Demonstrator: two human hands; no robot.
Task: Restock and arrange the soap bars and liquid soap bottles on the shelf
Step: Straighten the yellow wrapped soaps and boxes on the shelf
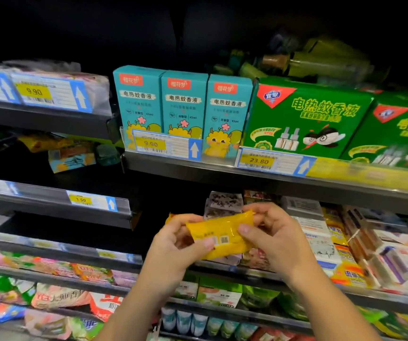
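Bare forearms (136,299) rise from the bottom edge and converge at mid-frame, where the left hand (178,242) and right hand (276,239) together hold one yellow-wrapped soap bar (222,233) in the air, tilted, right end higher. Left hand: thumb pressed on the printed front face, fingers curled round the left end. Right hand: thumb on the front, fingers pinching the upper right corner of the wrapper. The bar hangs before the shelf bay, clear of both rails; directly behind it stand pale wrapped packs (225,201), and to the right a dense row of boxed goods (321,242). Left of the hands the bay is a dark open gap (163,195). Above runs the metal front rail (222,173) of the next shelf, carrying price tags (166,145), with teal boxes (183,107) and green boxes (306,114) standing behind it. Below the hands a lower rail (232,268) fronts rows of coloured packets (58,267)
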